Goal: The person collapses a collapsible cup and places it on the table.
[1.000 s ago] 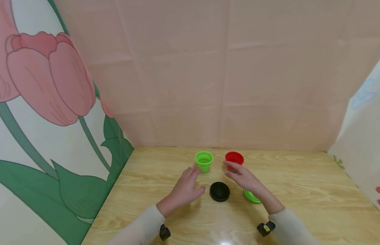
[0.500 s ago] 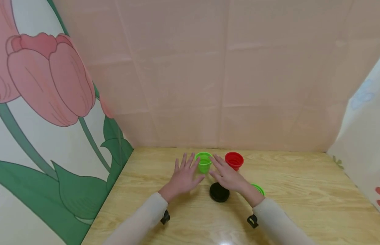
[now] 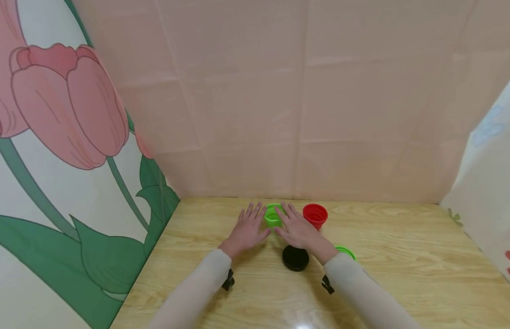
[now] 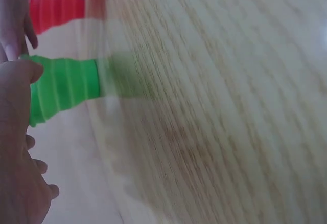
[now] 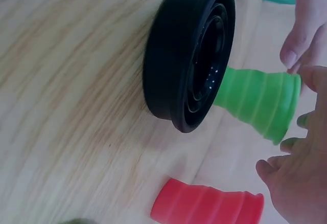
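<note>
A light green collapsible cup (image 3: 273,219) stands upright and extended near the back of the table. My left hand (image 3: 244,233) is at its left side and my right hand (image 3: 299,230) at its right, with fingers spread and fairly straight. Both thumbs come close together in front of the rim; whether either hand touches the cup I cannot tell. Just right of my right hand stands an extended red collapsible cup (image 3: 315,214). Below that hand a black collapsed cup (image 5: 168,55) lies flat on the wood.
Another green collapsed cup (image 3: 347,251) is partly hidden behind my right forearm. The wood-patterned table (image 3: 403,260) ends at a pinkish cloth backdrop (image 3: 247,114). A tulip-printed panel (image 3: 61,105) flanks the left side.
My right hand has moved left from near the red cup to the green cup. The left hand has spread its fingers and shifted forward beside it. The cups stay in place.
</note>
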Motion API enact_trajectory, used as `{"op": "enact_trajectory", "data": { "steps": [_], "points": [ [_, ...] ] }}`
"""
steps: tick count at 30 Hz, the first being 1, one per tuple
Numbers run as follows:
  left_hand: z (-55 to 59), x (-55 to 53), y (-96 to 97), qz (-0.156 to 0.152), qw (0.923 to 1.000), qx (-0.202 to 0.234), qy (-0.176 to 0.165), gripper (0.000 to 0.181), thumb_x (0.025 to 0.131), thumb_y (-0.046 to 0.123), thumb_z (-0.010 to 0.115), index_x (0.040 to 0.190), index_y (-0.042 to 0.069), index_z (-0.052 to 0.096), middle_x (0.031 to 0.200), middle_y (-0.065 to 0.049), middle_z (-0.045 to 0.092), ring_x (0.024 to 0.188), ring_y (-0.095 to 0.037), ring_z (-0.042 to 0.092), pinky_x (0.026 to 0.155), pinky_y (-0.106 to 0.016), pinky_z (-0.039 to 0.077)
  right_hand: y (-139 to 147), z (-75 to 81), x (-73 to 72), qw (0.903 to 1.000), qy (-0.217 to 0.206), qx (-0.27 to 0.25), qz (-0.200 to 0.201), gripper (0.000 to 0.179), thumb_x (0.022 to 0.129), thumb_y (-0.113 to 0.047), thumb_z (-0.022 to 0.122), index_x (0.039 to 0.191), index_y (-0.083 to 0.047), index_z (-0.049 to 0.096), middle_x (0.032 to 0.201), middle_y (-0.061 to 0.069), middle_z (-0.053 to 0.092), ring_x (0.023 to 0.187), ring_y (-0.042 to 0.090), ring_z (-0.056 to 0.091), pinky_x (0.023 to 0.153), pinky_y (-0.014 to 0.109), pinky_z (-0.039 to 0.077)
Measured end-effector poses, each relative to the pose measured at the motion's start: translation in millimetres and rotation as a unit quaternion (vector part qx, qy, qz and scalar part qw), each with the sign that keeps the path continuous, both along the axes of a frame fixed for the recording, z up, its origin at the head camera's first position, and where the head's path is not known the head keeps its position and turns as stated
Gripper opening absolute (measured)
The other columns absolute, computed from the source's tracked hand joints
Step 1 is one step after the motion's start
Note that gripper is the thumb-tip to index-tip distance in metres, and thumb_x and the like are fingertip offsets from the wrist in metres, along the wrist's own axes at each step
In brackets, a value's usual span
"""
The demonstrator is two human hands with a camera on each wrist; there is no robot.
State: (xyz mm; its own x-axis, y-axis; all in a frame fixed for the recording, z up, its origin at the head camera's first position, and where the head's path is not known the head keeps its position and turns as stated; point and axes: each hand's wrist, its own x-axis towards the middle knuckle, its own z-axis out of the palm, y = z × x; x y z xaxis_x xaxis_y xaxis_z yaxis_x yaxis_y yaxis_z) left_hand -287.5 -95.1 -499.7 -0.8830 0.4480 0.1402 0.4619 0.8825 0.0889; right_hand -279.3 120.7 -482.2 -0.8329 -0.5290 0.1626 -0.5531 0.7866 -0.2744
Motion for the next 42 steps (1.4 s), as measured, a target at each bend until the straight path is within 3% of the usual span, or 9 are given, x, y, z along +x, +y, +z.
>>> {"op": "enact_trajectory", "data": {
  "steps": [8, 12, 15, 20, 25, 30, 34, 38, 42],
  "points": [
    [-4.6, -8.5, 1.9, 0.006, 0.9995, 0.029, -0.006, 0.078, 0.102, 0.051, 0.051, 0.161, 0.009, 0.022, 0.166, -0.013, 0.022, 0.153, -0.038, 0.020, 0.121, -0.060, 0.023, -10, -3.3, -11.1, 0.9997, -0.018, 0.006, -0.012, 0.072, 0.103, -0.038, 0.056, 0.160, -0.006, 0.025, 0.165, 0.023, 0.018, 0.146, 0.048, 0.030, 0.111, 0.062, 0.039],
    [-4.4, -8.7, 2.5, 0.006, 0.9992, 0.038, -0.008, 0.072, 0.104, 0.042, 0.053, 0.160, 0.008, 0.023, 0.166, -0.011, 0.025, 0.152, -0.036, 0.024, 0.121, -0.056, 0.026, -12, -5.2, -14.2, 0.9999, -0.013, -0.008, -0.008, 0.067, 0.103, -0.025, 0.060, 0.159, -0.008, 0.029, 0.165, 0.022, 0.021, 0.127, 0.047, 0.054, 0.091, 0.051, 0.057],
    [-3.7, -8.2, 1.6, 0.004, 0.9990, 0.043, -0.008, 0.068, 0.106, 0.039, 0.051, 0.160, 0.007, 0.025, 0.165, -0.010, 0.028, 0.151, -0.033, 0.026, 0.122, -0.051, 0.027, -14, -5.4, -15.5, 0.9997, -0.012, -0.020, -0.005, 0.060, 0.103, -0.020, 0.059, 0.157, -0.006, 0.034, 0.164, 0.022, 0.023, 0.119, 0.045, 0.061, 0.077, 0.044, 0.060],
    [-1.9, -8.5, -4.0, -0.011, 0.9959, 0.090, -0.010, 0.063, 0.107, 0.039, 0.046, 0.157, 0.003, 0.031, 0.162, -0.012, 0.033, 0.150, -0.030, 0.030, 0.123, -0.045, 0.026, -16, -1.8, -16.8, 0.9985, -0.016, -0.052, -0.005, 0.048, 0.105, -0.020, 0.055, 0.148, -0.003, 0.044, 0.160, 0.023, 0.031, 0.123, 0.042, 0.059, 0.086, 0.046, 0.059],
    [5.6, -2.3, -11.6, -0.036, 0.9690, 0.239, -0.049, 0.055, 0.107, 0.035, 0.047, 0.152, 0.003, 0.040, 0.159, -0.016, 0.037, 0.148, -0.033, 0.034, 0.121, -0.048, 0.030, -16, 7.8, -15.1, 0.9928, -0.038, -0.113, 0.007, 0.039, 0.106, -0.022, 0.053, 0.140, -0.002, 0.051, 0.147, 0.022, 0.048, 0.129, 0.040, 0.054, 0.104, 0.055, 0.049],
    [16.1, 13.9, -13.7, -0.046, 0.9291, 0.356, -0.088, 0.049, 0.106, 0.031, 0.050, 0.149, 0.008, 0.046, 0.153, -0.013, 0.046, 0.139, -0.030, 0.045, 0.111, -0.046, 0.045, -10, 15.1, -5.7, 0.9754, -0.073, -0.206, 0.031, 0.033, 0.105, -0.023, 0.057, 0.134, -0.008, 0.056, 0.124, 0.011, 0.064, 0.111, 0.028, 0.064, 0.091, 0.045, 0.057],
    [18.8, 29.3, -10.4, -0.048, 0.8980, 0.420, -0.121, 0.043, 0.106, 0.028, 0.053, 0.143, 0.008, 0.052, 0.138, -0.008, 0.058, 0.126, -0.024, 0.056, 0.099, -0.037, 0.054, 2, 17.0, 10.6, 0.9501, -0.138, -0.276, 0.045, 0.033, 0.103, -0.023, 0.061, 0.134, -0.012, 0.056, 0.118, 0.008, 0.065, 0.102, 0.023, 0.067, 0.083, 0.034, 0.059],
    [20.7, 45.7, -7.7, -0.042, 0.8891, 0.437, -0.128, 0.035, 0.105, 0.029, 0.056, 0.136, 0.012, 0.058, 0.124, -0.004, 0.065, 0.114, -0.020, 0.062, 0.093, -0.034, 0.056, 10, 16.6, 28.8, 0.9231, -0.189, -0.331, 0.053, 0.035, 0.102, -0.020, 0.063, 0.133, -0.007, 0.056, 0.119, 0.014, 0.064, 0.102, 0.023, 0.068, 0.082, 0.037, 0.061],
    [21.3, 62.5, -7.5, -0.037, 0.8954, 0.424, -0.132, 0.029, 0.102, 0.029, 0.061, 0.128, 0.015, 0.062, 0.111, 0.000, 0.069, 0.100, -0.014, 0.064, 0.081, -0.029, 0.057, 12, 13.5, 48.3, 0.9192, -0.195, -0.340, 0.039, 0.033, 0.100, -0.019, 0.064, 0.130, -0.005, 0.059, 0.114, 0.017, 0.068, 0.090, 0.017, 0.069, 0.076, 0.046, 0.062]
  ]
}}
